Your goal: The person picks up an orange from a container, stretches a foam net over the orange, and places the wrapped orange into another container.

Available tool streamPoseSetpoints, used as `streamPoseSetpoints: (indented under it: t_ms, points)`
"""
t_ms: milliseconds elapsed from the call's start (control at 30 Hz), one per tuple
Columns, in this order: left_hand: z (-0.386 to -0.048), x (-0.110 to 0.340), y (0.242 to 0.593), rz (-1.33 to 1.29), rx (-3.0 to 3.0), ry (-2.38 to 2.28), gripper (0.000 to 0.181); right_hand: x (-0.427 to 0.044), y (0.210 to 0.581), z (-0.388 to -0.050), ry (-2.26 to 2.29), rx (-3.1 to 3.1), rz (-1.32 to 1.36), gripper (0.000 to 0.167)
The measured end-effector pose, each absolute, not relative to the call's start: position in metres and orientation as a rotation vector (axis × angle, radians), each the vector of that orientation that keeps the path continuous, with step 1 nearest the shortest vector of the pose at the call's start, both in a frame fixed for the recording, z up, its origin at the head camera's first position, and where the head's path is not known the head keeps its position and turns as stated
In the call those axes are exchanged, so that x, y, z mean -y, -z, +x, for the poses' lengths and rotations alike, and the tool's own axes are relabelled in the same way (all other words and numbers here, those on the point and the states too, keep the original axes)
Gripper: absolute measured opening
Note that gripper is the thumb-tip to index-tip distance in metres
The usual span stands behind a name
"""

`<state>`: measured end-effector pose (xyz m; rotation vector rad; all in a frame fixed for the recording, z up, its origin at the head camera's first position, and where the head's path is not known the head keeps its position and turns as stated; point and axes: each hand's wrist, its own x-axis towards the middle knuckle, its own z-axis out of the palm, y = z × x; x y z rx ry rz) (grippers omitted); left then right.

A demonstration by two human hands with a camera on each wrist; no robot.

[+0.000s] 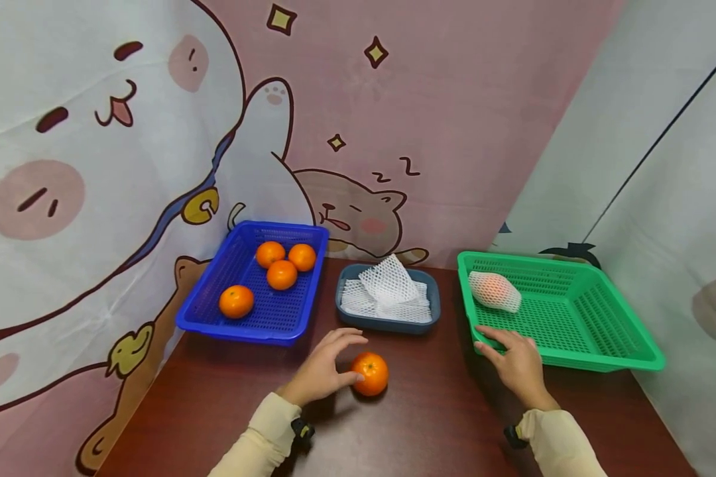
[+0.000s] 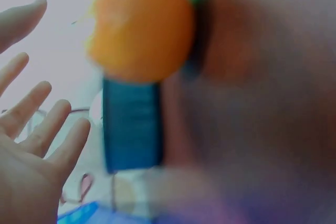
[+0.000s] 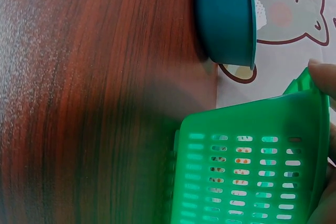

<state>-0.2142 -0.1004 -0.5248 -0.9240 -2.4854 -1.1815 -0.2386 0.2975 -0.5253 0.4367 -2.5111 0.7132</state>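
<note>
An orange (image 1: 370,373) rests on the dark wooden table. In the head view my left hand (image 1: 325,371) is just left of it, thumb overlapping its edge and fingers spread. The left wrist view shows the left hand (image 2: 39,135) with its fingers apart and the orange (image 2: 142,27) beside it, not enclosed. My right hand (image 1: 516,364) grips the front left corner of the green basket (image 1: 596,361), thumb outside and fingers over the rim. Inside that basket lies a round orange-coloured fruit in a white foam net (image 1: 495,291). The right wrist view shows the basket's slotted wall (image 3: 252,119).
A blue basket (image 1: 247,329) with several oranges stands at the back left. Between the baskets sits a grey-blue tray (image 1: 388,324) holding white foam nets (image 1: 388,285). A cartoon-printed cloth (image 1: 453,132) hangs behind the table.
</note>
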Motion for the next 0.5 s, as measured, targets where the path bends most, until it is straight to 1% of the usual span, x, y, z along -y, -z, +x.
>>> streamPoseSetpoints:
  t_ms: [167, 267, 500]
  points:
    - [-0.222, 0.129, 0.505, -0.886, 2.353, 0.991, 0.042, -0.298, 0.526, -0.239, -0.720, 2.509, 0.436, 0.044]
    - [-0.224, 0.148, 0.499, -0.809, 2.336, 0.889, 0.035, -0.298, 0.525, -0.239, -0.720, 2.510, 0.440, 0.045]
    - [-0.223, 0.178, 0.505, -0.501, 2.412, 0.810, 0.038, -0.295, 0.524, -0.240, -0.723, 2.499, 0.446, 0.044]
